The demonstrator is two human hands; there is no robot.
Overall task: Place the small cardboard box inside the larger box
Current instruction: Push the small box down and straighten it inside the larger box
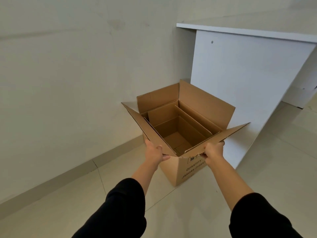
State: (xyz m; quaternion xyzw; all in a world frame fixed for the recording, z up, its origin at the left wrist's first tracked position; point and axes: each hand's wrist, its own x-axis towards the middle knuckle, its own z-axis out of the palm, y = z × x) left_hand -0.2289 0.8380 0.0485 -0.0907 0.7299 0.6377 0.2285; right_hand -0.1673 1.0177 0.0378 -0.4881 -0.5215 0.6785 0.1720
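Observation:
A large brown cardboard box (190, 170) stands on the tiled floor with all its flaps up or spread. Inside it sits a smaller open cardboard box (173, 133), its own flaps upright against the larger box's walls. My left hand (154, 152) grips the near-left flap of the larger box at its lower edge. My right hand (213, 152) holds the near-right flap close to the front corner. Black print reading "QUANTITY" shows on the larger box's front side.
A white desk (240, 69) stands right behind the box, its side panel reaching the floor. A plain wall (68, 83) with a low skirting runs along the left. Beige floor tiles (188, 212) spread in front of the box.

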